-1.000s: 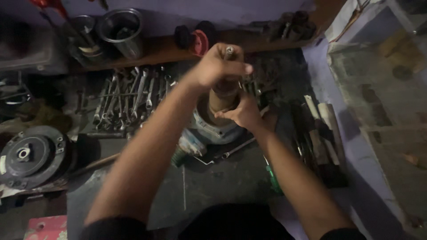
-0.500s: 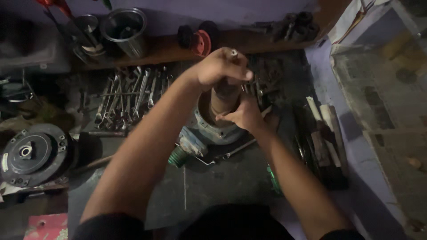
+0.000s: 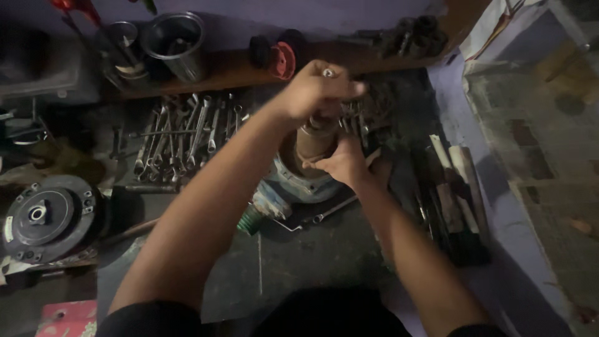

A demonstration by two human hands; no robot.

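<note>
Left grip [image 3: 315, 87] fisted on a metal tool [image 3: 327, 73], arm stretched above motor [image 3: 306, 168]; right grip [image 3: 342, 163] pressed around its brown top [image 3: 314, 140].

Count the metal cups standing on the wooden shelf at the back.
2. A larger metal cup stands on the shelf, a smaller one just left of it. Darkness may hide others.

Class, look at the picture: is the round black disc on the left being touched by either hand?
No, the black disc lies apart; both hands are on the motor part.
</note>
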